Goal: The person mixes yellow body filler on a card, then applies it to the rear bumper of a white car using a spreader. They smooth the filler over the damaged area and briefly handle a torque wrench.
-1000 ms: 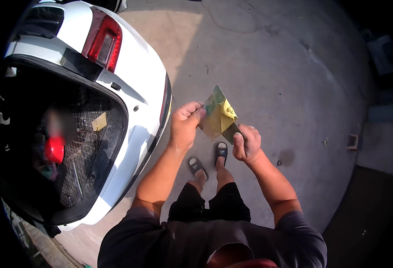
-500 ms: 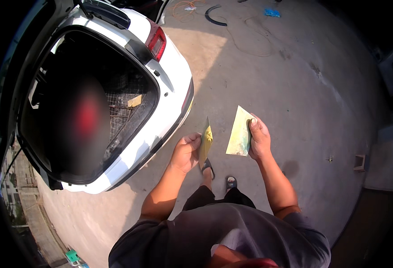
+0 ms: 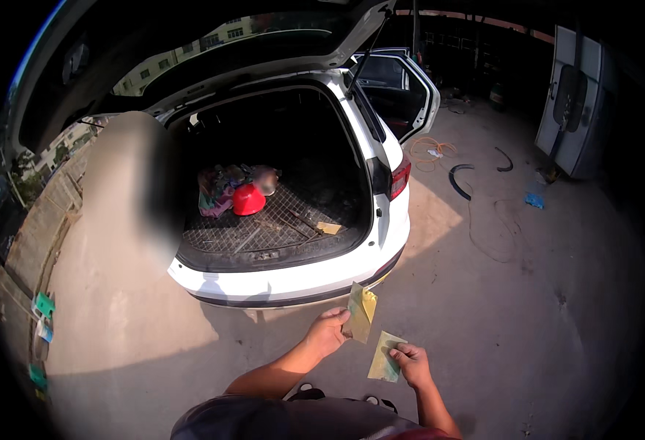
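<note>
1. Paste-laden plate (image 3: 358, 323): thin and flat, held up in the air behind the open rear of the white car (image 3: 289, 283), in front of the person's body and above the concrete ground (image 3: 476, 323).
2. The left hand (image 3: 327, 334) has its fingers clamped on this plate's left edge, with the thumb over the face turned toward the camera. The plate sticks out to the right of those fingers.
3. Its long axis runs mostly up and down in the view, the top tipped slightly right.
4. Yellow paste (image 3: 369, 304) sits in a lump by the upper right edge, on the side away from the left fingers and facing the right hand's side.
5. The right hand (image 3: 413, 364) has its fingers clamped on a second plate (image 3: 384, 364), thumb across its face, gripping from the right. That plate reaches leftward out of the grip and bears a thin yellow-green smear.
6. The second plate lies lower and further right than the first. Their long axes look near parallel, and a narrow gap parts them in the view; true depth between them is hard to judge.
7. Of the two hands, the left is nearer the paste; the second plate's upper edge comes nearer to it than the right fingers do.
</note>
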